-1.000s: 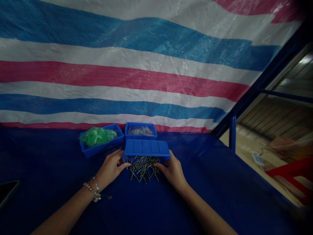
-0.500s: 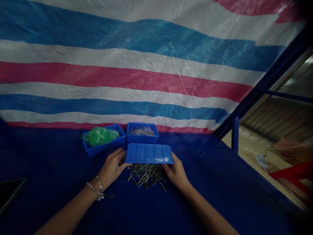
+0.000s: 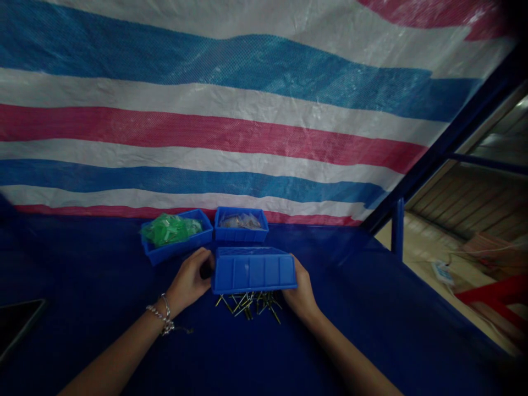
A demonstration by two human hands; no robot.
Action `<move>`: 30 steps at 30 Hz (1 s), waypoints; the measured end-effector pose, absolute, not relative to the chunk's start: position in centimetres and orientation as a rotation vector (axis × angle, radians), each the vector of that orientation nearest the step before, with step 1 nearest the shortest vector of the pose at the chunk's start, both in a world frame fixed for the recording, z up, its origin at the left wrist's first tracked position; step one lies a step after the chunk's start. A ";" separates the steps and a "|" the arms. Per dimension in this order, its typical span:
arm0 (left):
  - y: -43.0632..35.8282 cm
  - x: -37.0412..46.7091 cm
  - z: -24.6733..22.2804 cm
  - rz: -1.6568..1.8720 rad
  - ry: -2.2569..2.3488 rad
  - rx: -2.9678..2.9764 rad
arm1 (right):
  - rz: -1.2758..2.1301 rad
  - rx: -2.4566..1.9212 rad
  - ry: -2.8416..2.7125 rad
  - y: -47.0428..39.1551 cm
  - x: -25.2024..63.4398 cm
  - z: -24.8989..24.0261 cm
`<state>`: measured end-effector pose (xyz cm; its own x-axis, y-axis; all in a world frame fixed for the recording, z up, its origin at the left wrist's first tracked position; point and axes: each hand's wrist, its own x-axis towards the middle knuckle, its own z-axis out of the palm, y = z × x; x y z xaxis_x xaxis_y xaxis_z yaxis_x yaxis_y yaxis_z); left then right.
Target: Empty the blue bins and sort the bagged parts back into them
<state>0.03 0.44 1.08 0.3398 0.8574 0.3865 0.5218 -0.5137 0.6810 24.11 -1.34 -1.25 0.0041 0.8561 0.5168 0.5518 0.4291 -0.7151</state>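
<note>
while hands (image 3: pixel 304 290) hold bin (image 3: pixel 256 273) | rods (image 3: pixel 245 306) lie past edge (image 3: pixel 256 290) | tabletop (image 3: pixel 379 319) extends right

- Head camera: worn above the table (image 3: pixel 231 357), facing forward and down.
- Near, below: left hand (image 3: pixel 190 280) toward eight o'clock, right hand (image 3: pixel 303 289) at five.
- Farther off: striped sheet (image 3: pixel 231 129), ten to two o'clock.

Between the left fingers (image 3: pixel 201 254) and the right fingers (image 3: pixel 300 275), the blue box (image 3: pixel 253 272) has tipped further over and come nearer the person, a second face now showing along its top. It covers most of the metal pins (image 3: pixel 247 306), leaving only ends poking out below, between the fingers. Both thumbs, earlier seen reaching in towards the pins, are now largely hidden at the box's ends.
</note>
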 end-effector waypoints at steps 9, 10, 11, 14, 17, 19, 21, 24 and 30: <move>0.5 -0.1 1.0 0.975 1.211 2.177 | 0.339 -1.246 -1.543 -1.2 24.1 -1.8; 0.5 -0.1 1.1 0.973 1.192 2.159 | 0.345 -1.238 -1.538 -1.2 24.1 -1.8; 0.5 0.0 1.1 0.972 1.171 2.144 | 0.351 -1.231 -1.534 -1.2 24.0 -1.8; 0.4 0.1 1.1 0.968 1.127 2.132 | 0.372 -1.229 -1.508 -1.2 24.0 -1.8; 0.5 0.1 1.0 0.936 1.129 2.134 | 0.427 -1.237 -1.436 -1.3 24.0 -1.9; 0.5 0.0 0.9 0.913 1.148 2.140 | 0.467 -1.227 -1.380 -1.3 24.0 -1.9; 0.6 0.0 1.0 0.882 1.176 2.152 | 0.475 -1.218 -1.315 -1.3 24.2 -1.9; 0.6 0.0 1.1 0.835 1.232 2.172 | 0.410 -1.233 -1.176 -1.1 25.2 -1.7; 0.5 0.1 1.0 0.899 1.294 2.216 | 0.318 -1.310 -0.958 -0.4 28.4 0.0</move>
<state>0.09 0.47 1.04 0.3582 0.8771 0.3200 0.6061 -0.4792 0.6349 28.44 -0.42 0.01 0.5968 0.6886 0.4119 0.3049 0.2802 -0.9103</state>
